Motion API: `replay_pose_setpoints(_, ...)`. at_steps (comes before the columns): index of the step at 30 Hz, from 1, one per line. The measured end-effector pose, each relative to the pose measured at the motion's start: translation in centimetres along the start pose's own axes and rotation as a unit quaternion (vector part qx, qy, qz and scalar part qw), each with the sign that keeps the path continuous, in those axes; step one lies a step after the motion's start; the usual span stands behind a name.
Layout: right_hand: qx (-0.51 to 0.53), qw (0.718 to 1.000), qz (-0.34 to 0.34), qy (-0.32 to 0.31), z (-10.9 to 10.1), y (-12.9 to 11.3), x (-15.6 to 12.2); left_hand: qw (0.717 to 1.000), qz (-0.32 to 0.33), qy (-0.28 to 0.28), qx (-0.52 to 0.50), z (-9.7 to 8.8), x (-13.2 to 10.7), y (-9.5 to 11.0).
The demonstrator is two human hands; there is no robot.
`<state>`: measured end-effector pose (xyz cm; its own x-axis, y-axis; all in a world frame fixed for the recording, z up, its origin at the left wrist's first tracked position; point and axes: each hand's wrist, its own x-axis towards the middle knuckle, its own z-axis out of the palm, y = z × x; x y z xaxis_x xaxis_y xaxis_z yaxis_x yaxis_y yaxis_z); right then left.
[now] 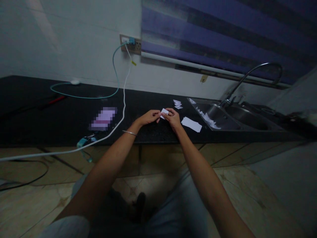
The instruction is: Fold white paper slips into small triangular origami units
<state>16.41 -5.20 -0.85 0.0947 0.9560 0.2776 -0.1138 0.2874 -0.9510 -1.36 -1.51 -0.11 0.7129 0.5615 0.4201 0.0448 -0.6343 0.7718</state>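
Note:
Between my two hands, just above the black counter [151,99], is a small piece of white paper [164,111]. My left hand [150,117] pinches its left edge with thumb and fingers. On the other side my right hand [172,117] grips it, the thumb in front and the fingers behind. A stack of white paper strips [191,124] lies right of my right hand. Behind that hand sits a small group of folded white paper pieces [177,104]. More folded papers [208,119] are lined up along the left rim of the sink.
A steel double sink [224,116] with a curved faucet [257,66] is at the right. A white cable [124,99] and a teal cable [99,98] run from the wall socket [130,44]. Left on the counter lies a pixelated pinkish item [103,118], with a teal strap [85,142] overhanging the edge.

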Motion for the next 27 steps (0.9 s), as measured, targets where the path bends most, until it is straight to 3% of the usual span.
replay_pose_setpoints(4,-0.022,0.999,-0.004,0.034,-0.1,0.1,-0.1,1.000,-0.010,-0.012,-0.003,0.1,-0.1,0.3)
replay_pose_setpoints(20,-0.084,0.994,-0.048,0.059,-0.8,1.1,0.6,0.999,-0.048,0.007,-0.016,0.1,-0.1,1.5)
replay_pose_setpoints(27,-0.099,0.985,-0.082,0.113,-0.5,0.3,0.3,0.983,-0.154,0.048,-0.083,0.1,0.3,1.4)
